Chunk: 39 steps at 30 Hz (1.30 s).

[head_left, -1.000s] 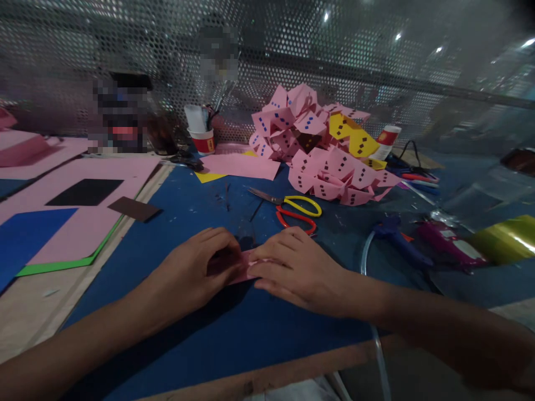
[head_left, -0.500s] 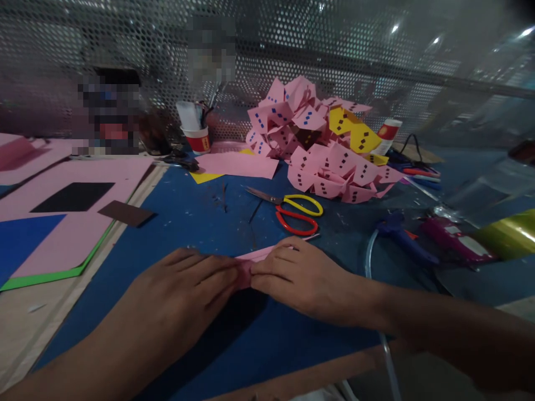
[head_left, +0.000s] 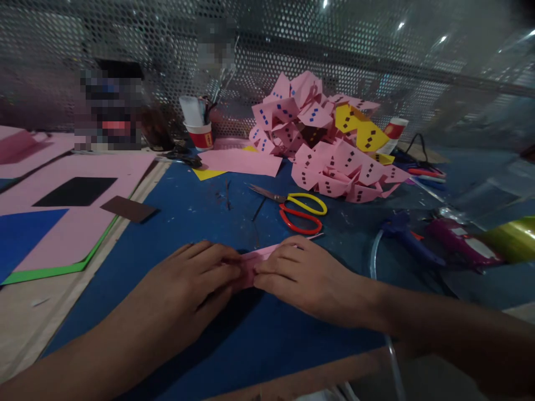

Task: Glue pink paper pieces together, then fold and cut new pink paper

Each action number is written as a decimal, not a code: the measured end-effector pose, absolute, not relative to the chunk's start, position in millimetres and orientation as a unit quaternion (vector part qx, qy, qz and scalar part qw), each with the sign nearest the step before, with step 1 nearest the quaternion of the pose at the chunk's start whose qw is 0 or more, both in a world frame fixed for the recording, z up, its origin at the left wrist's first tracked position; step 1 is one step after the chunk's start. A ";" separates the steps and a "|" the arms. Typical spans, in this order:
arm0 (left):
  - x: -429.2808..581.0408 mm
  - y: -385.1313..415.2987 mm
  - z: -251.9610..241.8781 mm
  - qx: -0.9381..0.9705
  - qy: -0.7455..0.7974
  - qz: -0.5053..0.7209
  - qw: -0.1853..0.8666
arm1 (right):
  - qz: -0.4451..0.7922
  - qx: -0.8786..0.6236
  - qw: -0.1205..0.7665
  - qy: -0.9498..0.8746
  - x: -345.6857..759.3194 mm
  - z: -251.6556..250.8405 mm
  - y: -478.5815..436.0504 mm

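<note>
Over the blue tabletop, a piece of pink paper (head_left: 249, 268) sits between my two hands, mostly covered by them. My left hand (head_left: 200, 278) is closed on its left part, with the fingers pressed together. From the other side my right hand (head_left: 298, 273) grips the paper, its fingertips close to those of the left. A thin pale strip pokes out beyond the right hand's knuckles. Just past the hands lie scissors (head_left: 303, 211) with one yellow and one red handle, blades apart and pointing left.
Folded pink paper pieces with dark diamond marks (head_left: 346, 167) are heaped at the back. A blue glue gun (head_left: 412, 239) and a magenta tool (head_left: 462, 242) lie at right. Stacked coloured sheets (head_left: 79, 239) cover the left side. A red-and-white cup (head_left: 200, 136) holds tools.
The view has shifted slightly, so the scene sits a little further right. My left fingers have moved a little on the pink paper; both hands keep hold of it.
</note>
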<state>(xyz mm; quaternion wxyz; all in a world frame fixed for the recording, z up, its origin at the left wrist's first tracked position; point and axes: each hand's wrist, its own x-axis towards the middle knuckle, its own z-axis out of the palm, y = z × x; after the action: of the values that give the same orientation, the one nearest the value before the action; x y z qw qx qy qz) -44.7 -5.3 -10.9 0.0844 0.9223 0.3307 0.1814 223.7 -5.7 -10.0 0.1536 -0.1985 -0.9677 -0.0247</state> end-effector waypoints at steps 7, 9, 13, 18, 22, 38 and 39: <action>-45.9 5.9 -17.2 0.885 0.368 0.204 0.199 | -0.031 -0.194 0.156 -0.968 224.1 -10.8 -4.5; -44.9 6.7 -17.1 0.878 0.380 0.204 0.208 | -0.029 -0.195 0.158 -0.968 224.1 -11.1 -4.5; -42.8 7.0 -16.1 0.870 0.391 0.211 0.212 | -0.025 -0.191 0.165 -0.967 224.1 -11.9 -4.6; -43.8 7.7 -16.8 0.869 0.397 0.207 0.211 | -0.026 -0.186 0.164 -0.968 224.3 -11.9 -4.4; -45.0 8.6 -17.5 0.874 0.387 0.203 0.215 | -0.028 -0.188 0.158 -0.969 223.9 -10.6 -4.4; -46.8 15.2 -12.8 0.789 0.458 0.220 0.347 | -0.020 -0.192 0.149 -0.970 224.3 -11.0 -4.3; -47.7 15.8 -13.3 0.783 0.458 0.220 0.359 | -0.019 -0.193 0.146 -0.970 224.4 -10.9 -4.3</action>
<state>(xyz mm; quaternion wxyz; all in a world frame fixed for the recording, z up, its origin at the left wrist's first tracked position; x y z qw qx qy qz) -47.7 15.8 -13.3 0.3587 0.7831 0.4580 0.2199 224.4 -4.3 -10.9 0.1464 -0.1931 -0.9700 -0.0185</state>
